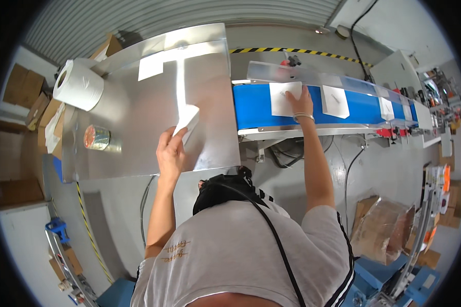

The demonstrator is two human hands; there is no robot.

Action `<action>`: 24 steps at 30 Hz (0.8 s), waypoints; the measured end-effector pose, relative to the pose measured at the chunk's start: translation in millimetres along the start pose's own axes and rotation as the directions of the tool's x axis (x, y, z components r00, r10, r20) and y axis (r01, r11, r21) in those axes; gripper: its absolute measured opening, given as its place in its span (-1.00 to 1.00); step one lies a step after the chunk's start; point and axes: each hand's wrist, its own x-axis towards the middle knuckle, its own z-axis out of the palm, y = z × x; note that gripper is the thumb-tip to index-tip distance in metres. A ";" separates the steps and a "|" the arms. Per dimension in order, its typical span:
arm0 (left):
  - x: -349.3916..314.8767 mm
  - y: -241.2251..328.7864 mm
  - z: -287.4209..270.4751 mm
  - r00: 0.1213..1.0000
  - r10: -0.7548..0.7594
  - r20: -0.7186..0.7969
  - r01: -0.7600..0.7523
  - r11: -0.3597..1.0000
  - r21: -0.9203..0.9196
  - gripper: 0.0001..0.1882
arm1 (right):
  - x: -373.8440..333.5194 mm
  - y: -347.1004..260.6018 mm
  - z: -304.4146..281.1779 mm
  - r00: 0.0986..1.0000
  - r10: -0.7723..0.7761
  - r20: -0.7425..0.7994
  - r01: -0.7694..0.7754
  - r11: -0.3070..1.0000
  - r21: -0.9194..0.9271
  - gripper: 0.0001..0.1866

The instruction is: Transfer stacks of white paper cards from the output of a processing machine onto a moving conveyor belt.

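Note:
My left hand (171,153) is closed on a white packet (189,122), which it holds tilted just over the steel table (133,133). On the blue conveyor belt (253,107), my right hand (300,103) has thumb and fingers at the right side of a flat white packet (279,100) with a small dark mark. Its fingertips are partly hidden, but it seems to pinch that packet. Farther right along the belt lie another white packet (334,102) and a smaller-looking one (385,108). A flat white piece (151,67) rests at the table's far side.
At the table's left stand a white paper roll (82,86) and a roll of clear tape (96,137). A clear plastic guard (317,79) runs along the belt's far side. Cardboard boxes (23,87) are at far left; a plastic-wrapped carton (381,230) sits at lower right.

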 end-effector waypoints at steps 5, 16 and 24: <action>8.3 34.5 13.0 0.975 0.187 0.120 -0.173 0.977 -0.122 -0.62 | -33.5 -43.4 -22.1 0.874 -0.471 -0.118 0.481 0.872 0.086 -0.33; 37.8 57.8 50.1 0.840 -0.084 0.537 0.363 0.822 -0.439 -0.68 | -88.0 -65.1 -1.9 0.544 -0.482 0.687 -0.386 0.583 0.715 -0.60; 26.5 60.2 77.9 0.900 -0.115 0.421 0.335 0.800 -0.498 -0.58 | 7.4 23.0 -17.9 0.968 -0.025 0.250 -0.108 0.858 0.503 -0.60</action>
